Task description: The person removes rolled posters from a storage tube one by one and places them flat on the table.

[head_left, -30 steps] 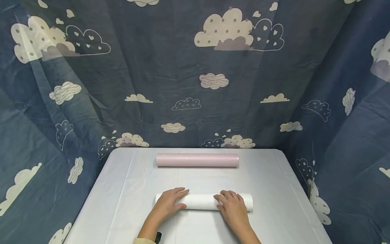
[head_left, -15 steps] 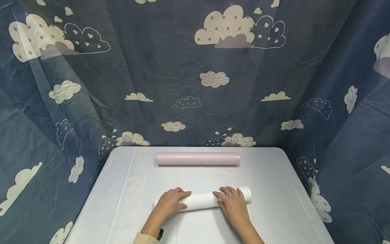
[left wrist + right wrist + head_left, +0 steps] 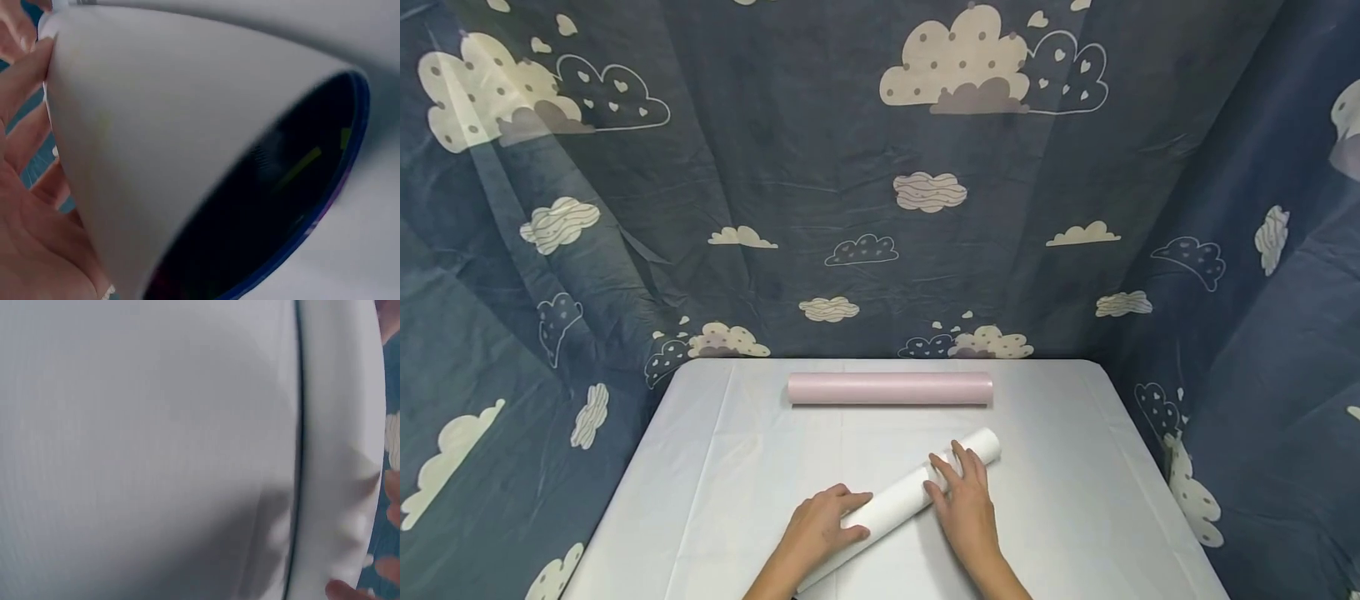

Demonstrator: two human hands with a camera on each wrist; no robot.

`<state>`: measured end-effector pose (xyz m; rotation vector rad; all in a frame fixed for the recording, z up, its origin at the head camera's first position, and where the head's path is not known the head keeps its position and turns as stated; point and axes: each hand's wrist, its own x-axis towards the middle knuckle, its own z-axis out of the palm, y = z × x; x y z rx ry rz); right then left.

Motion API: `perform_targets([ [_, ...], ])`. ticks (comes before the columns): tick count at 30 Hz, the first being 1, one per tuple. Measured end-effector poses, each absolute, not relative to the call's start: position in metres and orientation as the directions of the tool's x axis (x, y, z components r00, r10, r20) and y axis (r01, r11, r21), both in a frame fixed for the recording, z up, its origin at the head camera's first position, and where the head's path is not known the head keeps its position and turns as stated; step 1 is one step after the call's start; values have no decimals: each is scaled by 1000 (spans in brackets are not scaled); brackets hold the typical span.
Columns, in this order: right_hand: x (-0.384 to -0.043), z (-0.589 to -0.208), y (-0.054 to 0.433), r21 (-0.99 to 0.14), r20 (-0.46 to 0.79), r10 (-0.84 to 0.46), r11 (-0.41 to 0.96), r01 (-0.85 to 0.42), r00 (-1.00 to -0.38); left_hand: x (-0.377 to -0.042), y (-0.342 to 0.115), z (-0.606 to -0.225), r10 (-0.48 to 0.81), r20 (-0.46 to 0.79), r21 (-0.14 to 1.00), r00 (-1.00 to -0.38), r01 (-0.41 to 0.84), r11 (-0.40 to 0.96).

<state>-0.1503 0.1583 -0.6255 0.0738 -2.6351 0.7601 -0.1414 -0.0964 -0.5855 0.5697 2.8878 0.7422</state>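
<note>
A long white roll (image 3: 891,507) lies slantwise near the front of the table, its far end toward the back right and its near end toward me. My left hand (image 3: 827,527) grips it along the lower left part, thumb on the near side and fingers over the far side. Farther up, my right hand (image 3: 964,504) holds the roll between thumb and fingers, close to the far end. The left wrist view shows the hollow near end of the white roll (image 3: 162,100), dark inside with a blue and purple edge. Fingertips reach round the roll (image 3: 337,394) in the right wrist view.
A pale pink roll (image 3: 890,389) lies crosswise at the back of the table. The table has a white cloth (image 3: 1075,467) and rounded far corners. Dark blue curtains (image 3: 820,167) with cloud prints enclose it at the back and both sides.
The white roll has turned from level to slanted: its right end swung away toward the back, its left end toward me. Both hands moved with it. The pink roll stayed put.
</note>
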Motion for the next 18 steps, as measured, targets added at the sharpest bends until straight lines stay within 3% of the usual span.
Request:
perform_targets([
  [7,-140,-623,132,-685,277,183,726,-60,-943,-120,-82,-591,302,36,488,-953,280,826],
  [18,-134,-621,111,-726,153,229,686,48,-961,-90,-64,-601,262,69,483,-963,262,835],
])
